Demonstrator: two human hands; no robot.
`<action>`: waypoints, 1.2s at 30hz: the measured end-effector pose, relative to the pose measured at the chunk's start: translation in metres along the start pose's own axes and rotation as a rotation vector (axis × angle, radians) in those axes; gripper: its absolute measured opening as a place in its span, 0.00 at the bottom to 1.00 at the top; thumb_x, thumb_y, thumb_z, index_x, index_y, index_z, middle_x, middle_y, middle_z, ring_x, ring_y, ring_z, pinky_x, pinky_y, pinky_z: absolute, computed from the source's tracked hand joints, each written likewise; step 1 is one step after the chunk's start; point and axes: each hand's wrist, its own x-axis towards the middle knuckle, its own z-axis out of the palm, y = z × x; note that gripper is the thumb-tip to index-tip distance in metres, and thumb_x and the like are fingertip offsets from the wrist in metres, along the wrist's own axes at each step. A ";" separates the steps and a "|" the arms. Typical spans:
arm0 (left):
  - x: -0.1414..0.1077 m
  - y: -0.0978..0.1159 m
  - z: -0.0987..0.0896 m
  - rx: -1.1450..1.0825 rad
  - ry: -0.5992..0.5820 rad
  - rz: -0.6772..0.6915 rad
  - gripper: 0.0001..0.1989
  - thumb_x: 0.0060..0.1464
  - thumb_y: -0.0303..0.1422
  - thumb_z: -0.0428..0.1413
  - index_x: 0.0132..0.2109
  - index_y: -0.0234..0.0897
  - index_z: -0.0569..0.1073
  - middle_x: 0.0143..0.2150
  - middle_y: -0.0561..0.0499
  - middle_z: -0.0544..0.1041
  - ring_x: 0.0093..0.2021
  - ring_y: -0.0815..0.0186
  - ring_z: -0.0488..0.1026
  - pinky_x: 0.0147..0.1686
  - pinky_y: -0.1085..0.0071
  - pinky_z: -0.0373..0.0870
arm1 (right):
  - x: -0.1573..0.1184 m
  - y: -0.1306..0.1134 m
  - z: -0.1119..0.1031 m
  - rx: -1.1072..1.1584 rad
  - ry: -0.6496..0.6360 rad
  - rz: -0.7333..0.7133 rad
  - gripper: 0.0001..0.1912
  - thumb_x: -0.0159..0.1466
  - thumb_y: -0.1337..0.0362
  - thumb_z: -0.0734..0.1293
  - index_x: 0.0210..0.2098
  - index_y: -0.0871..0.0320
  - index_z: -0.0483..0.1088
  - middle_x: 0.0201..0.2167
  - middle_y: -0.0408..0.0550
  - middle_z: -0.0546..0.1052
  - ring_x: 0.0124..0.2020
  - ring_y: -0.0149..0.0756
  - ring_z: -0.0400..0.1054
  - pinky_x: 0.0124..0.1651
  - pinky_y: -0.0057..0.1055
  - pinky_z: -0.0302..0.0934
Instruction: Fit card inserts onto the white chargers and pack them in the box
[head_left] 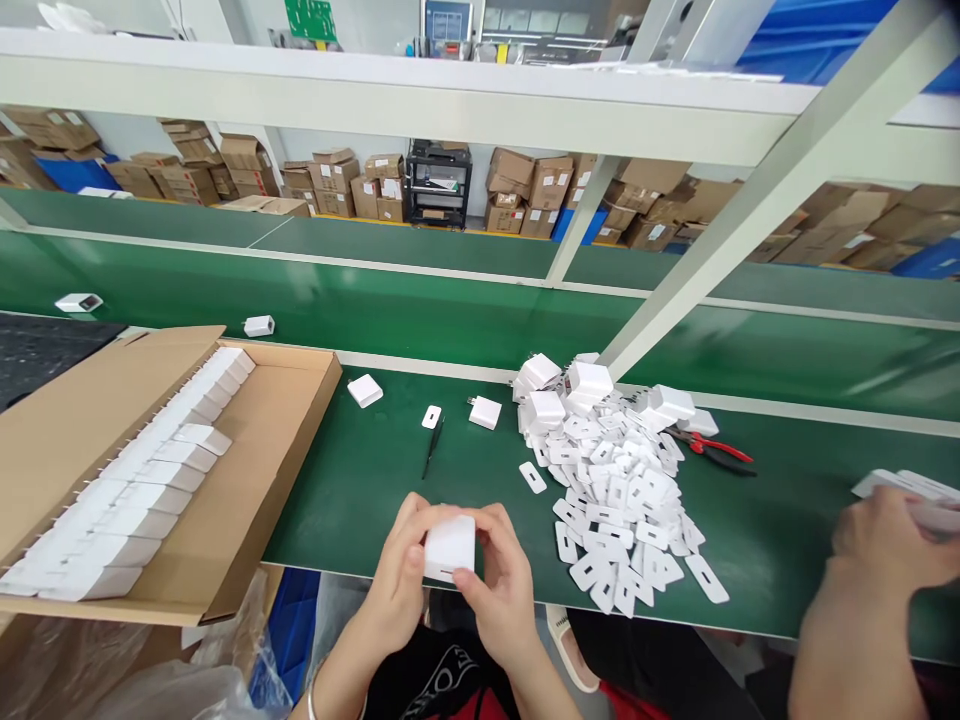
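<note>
Between my two hands, at the front edge of the green table, is a white wall charger (450, 545). My left hand (405, 565) wraps its left side. My right hand (499, 575) grips the opposite side, its thumb near the slot on the lower end. Beyond them on the tabletop lie black tweezers (433, 447), a small slotted white cover plate (430, 416) and two more chargers, one at the left (365, 391) and one with prongs showing (484, 412). To the right spreads a heap of slotted white cover plates (611, 490).
An open cardboard box (300, 450) at the left holds a row of white chargers (142, 500). Several chargers (589, 383) sit behind the heap, near red-handled pliers (712, 447). A co-worker's hand (885, 540) holds white pieces at far right. A slanted metal post (712, 230) rises behind.
</note>
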 end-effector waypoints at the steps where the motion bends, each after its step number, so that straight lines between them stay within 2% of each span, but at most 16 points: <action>1: 0.000 0.001 -0.004 -0.024 0.015 -0.034 0.31 0.74 0.51 0.33 0.69 0.46 0.69 0.49 0.43 0.71 0.47 0.56 0.69 0.46 0.60 0.70 | 0.000 0.000 -0.002 -0.078 -0.018 -0.062 0.25 0.65 0.45 0.74 0.57 0.48 0.74 0.43 0.48 0.70 0.45 0.43 0.69 0.47 0.38 0.68; 3: 0.002 0.006 -0.011 -0.011 0.035 -0.083 0.31 0.74 0.50 0.32 0.74 0.47 0.60 0.54 0.42 0.72 0.51 0.55 0.70 0.52 0.57 0.70 | 0.002 0.002 -0.005 -0.234 -0.060 -0.204 0.28 0.64 0.51 0.76 0.62 0.45 0.71 0.47 0.50 0.70 0.48 0.45 0.70 0.50 0.41 0.69; 5: 0.004 0.016 -0.016 0.111 -0.013 -0.089 0.29 0.73 0.50 0.42 0.73 0.46 0.61 0.58 0.41 0.72 0.55 0.53 0.71 0.56 0.55 0.69 | 0.004 0.004 -0.005 -0.363 -0.083 -0.335 0.30 0.65 0.61 0.75 0.65 0.43 0.68 0.49 0.51 0.69 0.48 0.44 0.70 0.49 0.42 0.71; 7: 0.004 0.028 -0.018 0.270 -0.060 -0.090 0.26 0.67 0.45 0.55 0.67 0.44 0.66 0.61 0.40 0.72 0.57 0.50 0.72 0.56 0.54 0.70 | 0.007 0.006 -0.002 -0.443 -0.110 -0.420 0.33 0.66 0.67 0.73 0.67 0.40 0.66 0.51 0.52 0.68 0.48 0.43 0.70 0.49 0.42 0.73; 10: 0.008 0.044 -0.027 0.397 -0.055 -0.142 0.23 0.61 0.36 0.60 0.62 0.43 0.68 0.58 0.41 0.75 0.55 0.53 0.76 0.53 0.57 0.74 | 0.011 0.006 0.003 -0.488 -0.207 -0.434 0.35 0.67 0.68 0.71 0.70 0.39 0.62 0.60 0.54 0.65 0.52 0.44 0.70 0.53 0.45 0.73; 12: 0.016 0.048 -0.046 0.440 -0.024 -0.164 0.23 0.60 0.34 0.61 0.60 0.42 0.68 0.56 0.42 0.77 0.52 0.55 0.77 0.51 0.60 0.75 | 0.015 0.006 0.003 -0.524 -0.252 -0.375 0.38 0.66 0.63 0.73 0.72 0.41 0.58 0.66 0.56 0.62 0.57 0.49 0.69 0.57 0.49 0.72; 14: 0.030 0.047 -0.079 0.550 0.050 -0.174 0.23 0.59 0.36 0.61 0.60 0.41 0.66 0.54 0.43 0.77 0.49 0.56 0.78 0.49 0.61 0.75 | 0.020 0.012 -0.004 -0.616 -0.193 -0.282 0.38 0.68 0.57 0.72 0.73 0.44 0.57 0.67 0.58 0.62 0.61 0.54 0.66 0.59 0.53 0.69; 17: 0.059 0.036 -0.148 0.921 0.195 -0.238 0.24 0.63 0.42 0.58 0.62 0.39 0.64 0.53 0.44 0.78 0.47 0.56 0.79 0.46 0.63 0.74 | 0.026 0.034 -0.024 -0.816 0.069 -0.194 0.26 0.73 0.52 0.64 0.67 0.52 0.64 0.60 0.62 0.68 0.61 0.58 0.66 0.60 0.59 0.66; 18: 0.069 0.031 -0.173 1.083 0.225 -0.262 0.25 0.64 0.43 0.55 0.63 0.38 0.64 0.53 0.43 0.78 0.46 0.56 0.79 0.45 0.63 0.73 | 0.027 0.043 -0.032 -0.883 0.146 -0.178 0.26 0.74 0.49 0.62 0.65 0.56 0.66 0.58 0.64 0.69 0.61 0.60 0.65 0.60 0.61 0.65; 19: 0.079 0.026 -0.196 1.233 0.239 -0.281 0.26 0.66 0.43 0.53 0.66 0.37 0.62 0.54 0.43 0.78 0.46 0.56 0.79 0.47 0.63 0.73 | 0.027 0.053 -0.039 -0.950 0.174 -0.152 0.28 0.74 0.47 0.60 0.65 0.59 0.67 0.59 0.66 0.68 0.62 0.64 0.64 0.60 0.63 0.64; 21: 0.093 0.015 -0.236 1.361 0.252 -0.306 0.27 0.67 0.42 0.50 0.68 0.36 0.62 0.57 0.41 0.77 0.49 0.53 0.78 0.53 0.59 0.70 | 0.027 0.071 -0.051 -1.047 0.196 -0.137 0.34 0.74 0.44 0.56 0.65 0.65 0.66 0.62 0.71 0.66 0.65 0.68 0.61 0.61 0.64 0.63; 24: 0.101 0.002 -0.273 1.458 0.237 -0.355 0.24 0.66 0.42 0.49 0.63 0.36 0.70 0.56 0.37 0.77 0.54 0.46 0.75 0.60 0.52 0.63 | 0.023 0.087 -0.057 -1.110 0.170 -0.135 0.35 0.75 0.44 0.54 0.65 0.68 0.65 0.66 0.72 0.64 0.67 0.68 0.60 0.62 0.63 0.63; 27: 0.095 -0.008 -0.290 1.553 0.233 -0.412 0.23 0.63 0.43 0.52 0.58 0.35 0.75 0.56 0.33 0.74 0.61 0.38 0.67 0.61 0.46 0.61 | 0.020 0.090 -0.054 -1.074 0.104 -0.173 0.28 0.76 0.48 0.55 0.64 0.62 0.67 0.66 0.66 0.68 0.66 0.63 0.64 0.62 0.60 0.65; 31: 0.085 -0.015 -0.301 1.635 0.234 -0.454 0.26 0.62 0.43 0.54 0.62 0.35 0.74 0.63 0.29 0.66 0.64 0.34 0.62 0.60 0.42 0.60 | 0.021 0.084 -0.050 -0.950 -0.029 -0.228 0.18 0.77 0.56 0.58 0.60 0.54 0.70 0.60 0.57 0.74 0.58 0.52 0.72 0.58 0.51 0.71; 33: 0.082 -0.017 -0.304 1.651 0.218 -0.485 0.27 0.61 0.43 0.55 0.64 0.36 0.72 0.64 0.29 0.64 0.63 0.34 0.63 0.59 0.41 0.62 | 0.024 0.079 -0.051 -0.929 -0.037 -0.244 0.17 0.77 0.57 0.59 0.60 0.52 0.69 0.59 0.56 0.73 0.58 0.51 0.71 0.57 0.51 0.71; 36: 0.081 -0.019 -0.303 1.676 0.214 -0.523 0.27 0.62 0.42 0.54 0.65 0.37 0.71 0.68 0.28 0.61 0.64 0.34 0.62 0.56 0.40 0.65 | 0.031 0.074 -0.055 -0.955 -0.017 -0.247 0.19 0.76 0.54 0.61 0.63 0.51 0.66 0.62 0.57 0.71 0.62 0.55 0.67 0.59 0.55 0.69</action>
